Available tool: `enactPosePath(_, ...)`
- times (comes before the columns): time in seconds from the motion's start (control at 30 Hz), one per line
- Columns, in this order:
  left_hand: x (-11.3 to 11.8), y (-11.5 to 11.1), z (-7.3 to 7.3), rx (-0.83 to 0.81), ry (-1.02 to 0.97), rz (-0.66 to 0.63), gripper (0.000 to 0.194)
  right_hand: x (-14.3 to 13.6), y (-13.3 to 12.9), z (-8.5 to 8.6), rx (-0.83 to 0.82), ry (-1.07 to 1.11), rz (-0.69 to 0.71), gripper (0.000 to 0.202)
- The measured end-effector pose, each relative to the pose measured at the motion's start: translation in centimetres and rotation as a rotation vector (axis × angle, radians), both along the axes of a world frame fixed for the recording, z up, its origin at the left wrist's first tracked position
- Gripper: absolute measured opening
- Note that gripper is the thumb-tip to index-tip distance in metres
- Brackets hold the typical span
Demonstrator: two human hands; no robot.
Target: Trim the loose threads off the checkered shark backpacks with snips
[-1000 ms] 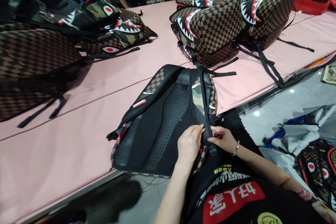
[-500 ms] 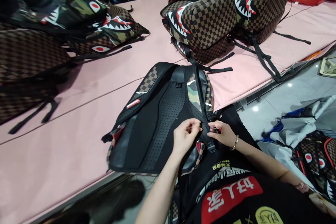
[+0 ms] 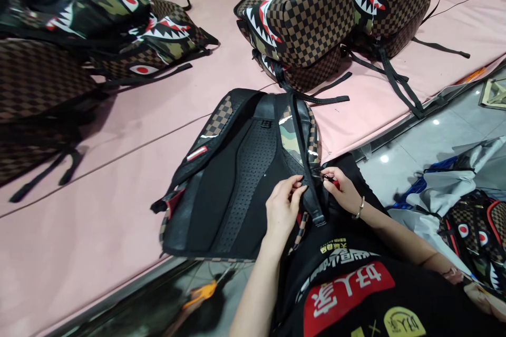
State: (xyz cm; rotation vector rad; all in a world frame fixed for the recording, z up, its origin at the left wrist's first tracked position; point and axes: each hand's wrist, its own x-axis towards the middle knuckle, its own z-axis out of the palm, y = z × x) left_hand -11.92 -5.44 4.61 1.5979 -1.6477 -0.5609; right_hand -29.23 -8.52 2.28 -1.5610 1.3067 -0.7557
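A black backpack (image 3: 253,174) lies back side up at the front edge of the pink-covered table, its padded straps facing me. Checkered and camouflage panels trim the straps. My left hand (image 3: 283,205) is closed in a pinch on the edge of the right-hand shoulder strap (image 3: 310,195), near its lower end. On the strap's other side, my right hand (image 3: 344,192) is closed around a small black-and-red tool (image 3: 331,180); its exact kind is partly hidden by the fingers. The tool's tip is close to the strap.
Checkered shark-mouth backpacks (image 3: 316,16) are stacked at the back of the pink table (image 3: 130,179). More backpacks (image 3: 43,79) lie at the left. Right of the table, a backpack (image 3: 474,231) rests on white wrapping. An orange object (image 3: 201,292) shows below the table edge.
My right hand has moved slightly up along the strap with the tool. My left hand has shifted a little right, onto the strap's edge. An orange object has appeared below the table.
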Motion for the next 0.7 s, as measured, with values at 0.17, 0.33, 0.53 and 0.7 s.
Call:
enactPosePath(0.17, -1.2, -1.0, -0.8, -0.003, -0.318, 0.066, 0.016, -0.4, 0.1, -0.5, -0.151, 0.141, -0.031, 0.031)
enactPosePath(0.33, -1.5, -0.9, -1.4, -0.018, -0.352, 0.079, 0.013, -0.7, -0.2, -0.4, -0.243, 0.368, 0.086, 0.039)
enactPosePath(0.53, -1.7, -0.8, -1.8, -0.025, -0.345, 0.086, 0.011, -0.3, -0.7, 0.9, -0.365, 0.596, 0.217, 0.038)
enactPosePath(0.7, -1.8, -0.9, -1.6, -0.011, -0.271, 0.09, 0.011, -0.2, -1.0, 1.0, -0.364, 0.599, 0.198, 0.036)
